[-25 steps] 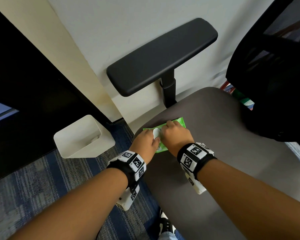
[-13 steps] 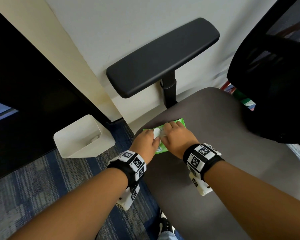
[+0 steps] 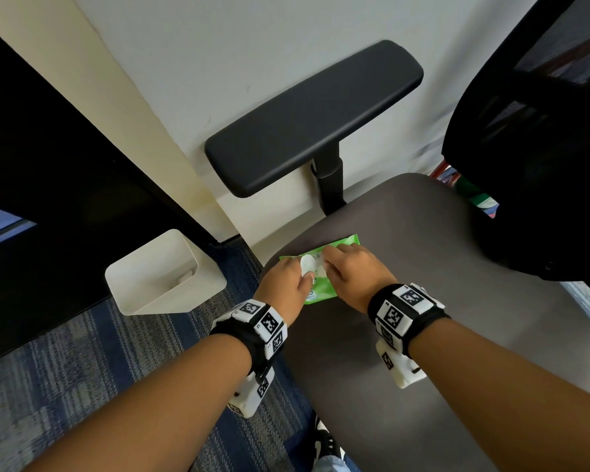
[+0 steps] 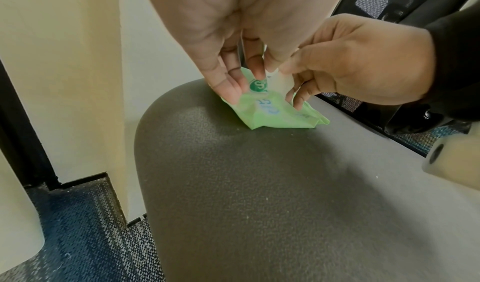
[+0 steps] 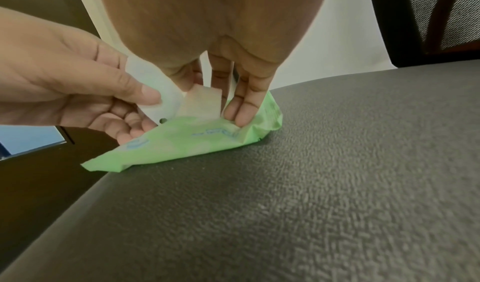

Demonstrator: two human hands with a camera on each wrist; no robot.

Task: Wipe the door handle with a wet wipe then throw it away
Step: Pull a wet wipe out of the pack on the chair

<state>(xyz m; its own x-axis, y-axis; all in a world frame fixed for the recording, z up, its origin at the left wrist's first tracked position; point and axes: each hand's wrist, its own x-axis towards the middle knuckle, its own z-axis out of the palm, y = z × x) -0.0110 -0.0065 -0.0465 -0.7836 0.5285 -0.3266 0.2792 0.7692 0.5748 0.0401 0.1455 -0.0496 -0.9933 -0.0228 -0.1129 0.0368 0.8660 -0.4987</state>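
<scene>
On the front corner of the grey chair seat (image 3: 406, 284) lies the green wet-wipe pack (image 5: 197, 140), and both my hands are on it. My left hand (image 3: 286, 281) has the white seal flap (image 5: 155, 89) peeled up off the pack's top, thumb over it and fingers curled beneath, so that grip is clamped on the flap; the lower fingers rest against the near end of the pack. My right hand (image 3: 355, 270) comes down from above: thumb and a finger nip the top of a wet wipe (image 5: 201, 101) that stands up out of the pack's opening, right beside the lifted flap, while the other two fingertips (image 5: 241, 109) press down on the far end of the pack and dent it. So the wipe sits right inside my right grip, its upper edge between the pinching digits, its lower part still in the pack. In the left wrist view the pack is crumpled, one end touching the seat, the other raised between my hands. The black armrest (image 3: 314, 120) is above and behind the pack, the mesh backrest (image 3: 539, 137) off to my right. Down on the blue carpet (image 3: 82, 362), left of the seat and near the wall, stands a small white bin (image 3: 164, 294), well apart from my hands.
</scene>
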